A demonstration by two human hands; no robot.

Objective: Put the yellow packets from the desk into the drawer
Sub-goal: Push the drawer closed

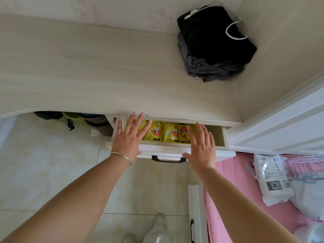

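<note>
- A green basket and dark things beside it are seen on the tiled floor under the left part of the desk.
- The left hand is held flat above the left end of the open drawer, the fingers straight and spread, nothing grasped; the fingertips reach up to the desk's front edge, and a thin bracelet is worn on the wrist.
- The yellow packets are laid side by side in a row inside the drawer, filling its left and middle parts; the leftmost packet is partly covered by the left hand's fingers. Whether those fingers touch it cannot be told.
- A black handle is fixed at the middle of the drawer's white front panel.
- The right hand is held flat over the drawer's front edge, right of the handle, the fingers straight and relaxed, nothing grasped; the rightmost packet is partly hidden by its fingers.
- The right end of the drawer is seen with only its bare wooden bottom.
- A pile of black and grey folded clothes, with a white cord on top, is placed at the far right corner of the desk.
- A white plastic bag is laid on pink bedding at the lower right.
</note>
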